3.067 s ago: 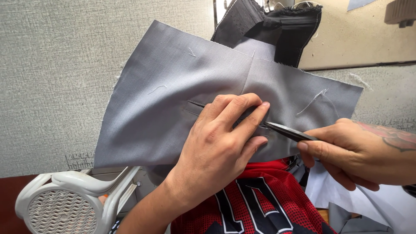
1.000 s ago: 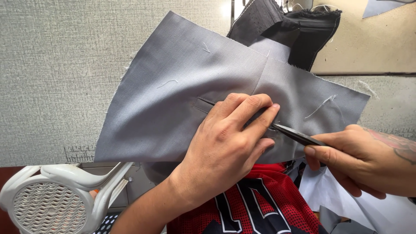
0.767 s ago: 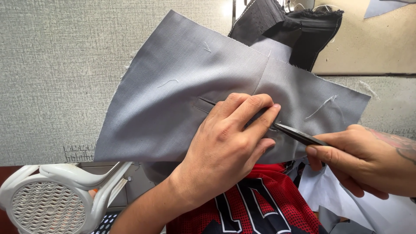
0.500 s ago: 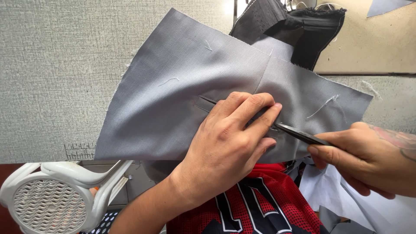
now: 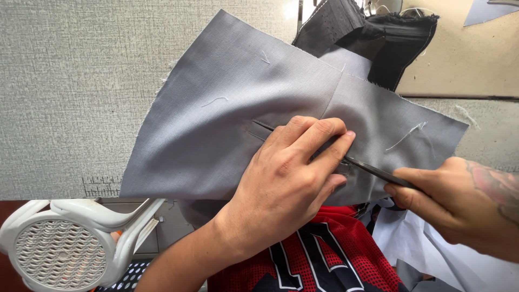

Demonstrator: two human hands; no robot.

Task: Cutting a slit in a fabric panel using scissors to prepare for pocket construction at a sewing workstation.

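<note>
Two hands on grey cloth panel (image 5: 227,124) | my left hand (image 5: 286,178) pressed flat, fingers together, steadying the slit | my right hand (image 5: 459,208) pinched thin black tool (image 5: 373,172), tip under left fingers.

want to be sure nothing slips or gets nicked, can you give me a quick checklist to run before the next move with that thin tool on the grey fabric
1. Left hand pressing the grey fabric flat: ok, palm and fingers lie on it.
2. Right hand grip on the thin dark tool: ok, pinched at its near end.
3. Tool tip position: cannot tell, it runs under the left fingers.
4. Left fingertips away from the tip: cannot tell, they cover it.
5. Slit in the fabric lying flat: ok where visible, left of the hand.
6. Fabric edge on the textured table: not ok, the lower part hangs over the lap.
</note>
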